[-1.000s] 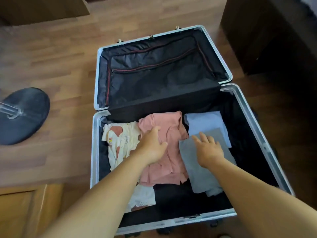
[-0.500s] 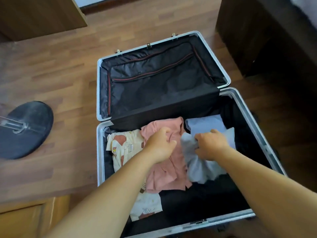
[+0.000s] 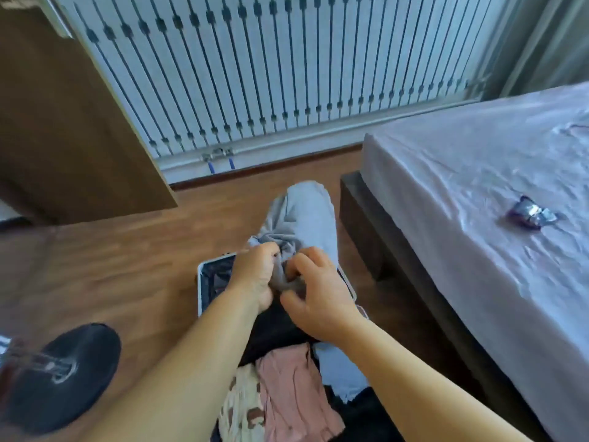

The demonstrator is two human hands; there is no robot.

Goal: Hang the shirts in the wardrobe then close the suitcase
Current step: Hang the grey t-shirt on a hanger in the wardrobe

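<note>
A grey shirt (image 3: 301, 215) is lifted above the open suitcase (image 3: 204, 282), bunched up between both hands. My left hand (image 3: 255, 279) grips its crumpled edge. My right hand (image 3: 318, 295) pinches the same bunched cloth just to the right. Below my arms, inside the suitcase, lie a pink shirt (image 3: 293, 397), a cream patterned shirt (image 3: 242, 406) on its left and a light blue shirt (image 3: 338, 368) on its right. Only the silver rim at the lid's left side shows; my arms and the clothes hide the rest of the case.
A bed (image 3: 478, 193) with a pale sheet stands to the right, a small shiny wrapper (image 3: 530, 213) on it. A dark round stand base (image 3: 60, 374) sits on the wooden floor (image 3: 111, 266) at the left. A brown wooden panel (image 3: 63, 122) rises at the back left, a barred window (image 3: 271, 68) behind.
Both hands have closed on the grey shirt and lifted it out of the suitcase. My left hand has left the pink shirt. My head has tilted up toward the window and bed.
</note>
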